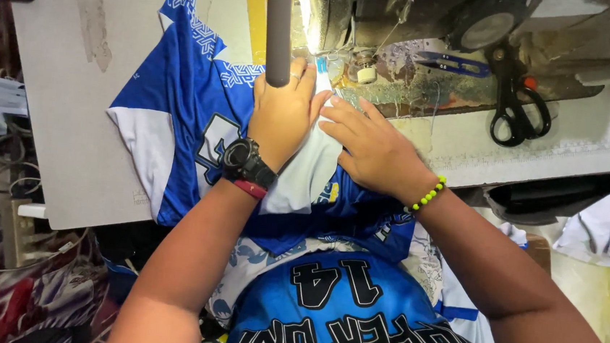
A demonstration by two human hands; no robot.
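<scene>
A: Starting at the left, we have the blue and white jersey (179, 111) spread over the grey bench (71, 102), its sleeve reaching up toward the far corner and the bulk of it trailing down off the near edge into our lap.

B: So its long axis runs from the far left down to us, a little slanted. And our left hand (282, 112)?

A: Flat on the cloth, fingers pressed together and pointing away from us, toward the sewing machine (374, 24). A black watch (246, 161) sits on that wrist. It pinches nothing; it only holds the fabric down.

B: Next to it we see a pale strip (311, 166) of white cloth running under both hands, from the needle area back toward us.

A: Yes, and our right hand (373, 149) lies on it just beside the left, fingers spread and angled up-left at the same spot. A green bead bracelet (426, 195) is on that wrist.

B: We judge this to be the feeding step: the seam is being guided under the needle. The next move seems to call for both hands sliding the cloth forward evenly, keeping the edge straight.

A: Further right, black scissors (517, 108) and blue thread snips (451, 62) rest on the machine bed, well apart from our hands.
</scene>
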